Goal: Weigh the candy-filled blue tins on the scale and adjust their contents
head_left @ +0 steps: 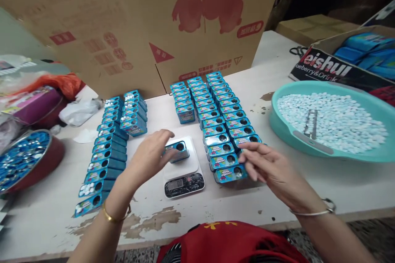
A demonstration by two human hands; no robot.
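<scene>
A small blue candy tin (182,154) with a round hole in its top sits at a white digital scale (191,166), whose display seems to show zeros. My left hand (152,154) is beside this tin, thumb and fingers spread apart at its left end; whether they touch it is hard to tell. My right hand (265,166) hovers by the near end of the rows of blue tins (224,160) right of the scale. Its fingers are bent and pressed together, and anything between them is hidden.
Tins with white candies on top (89,189) stand in rows at left. A turquoise basin (296,144) holds white candies and metal tongs (311,125). A red bowl (55,160) with blue pieces is far left. Behind stand a large carton (138,28) and an open box (321,65).
</scene>
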